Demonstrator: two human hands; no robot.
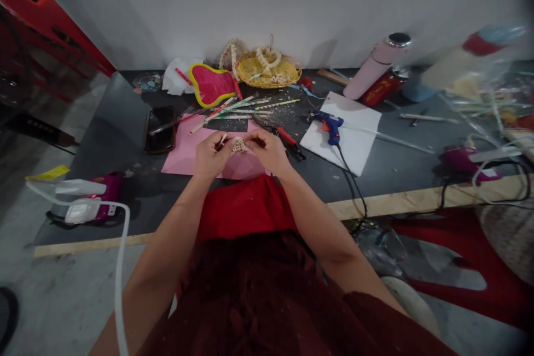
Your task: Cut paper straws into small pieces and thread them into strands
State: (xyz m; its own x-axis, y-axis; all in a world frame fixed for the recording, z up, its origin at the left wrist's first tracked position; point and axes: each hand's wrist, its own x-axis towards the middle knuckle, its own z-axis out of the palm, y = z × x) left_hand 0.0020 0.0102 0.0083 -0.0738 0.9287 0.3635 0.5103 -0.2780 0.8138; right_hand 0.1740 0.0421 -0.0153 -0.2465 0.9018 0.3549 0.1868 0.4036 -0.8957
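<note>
Between my two hands is a small pale openwork piece (239, 146) made of little cream-coloured bits. My left hand (212, 154) pinches its left side, and a short pale stick (222, 139) pokes up from the same fingers. On the piece's right side, the fingers of my right hand (269, 149) are closed. Under both hands lies pink paper (183, 147). Just beyond them are several patterned thin sticks (233, 107) and red-handled pliers (290, 139).
A blue glue gun (331, 125) rests on a white board (362, 150), its cable running off the front edge. A phone (161, 129) lies left. Behind stand a yellow basket (246, 80), a pink flask (373, 69) and a red can (384, 87). Power strips (98, 194) sit at the left.
</note>
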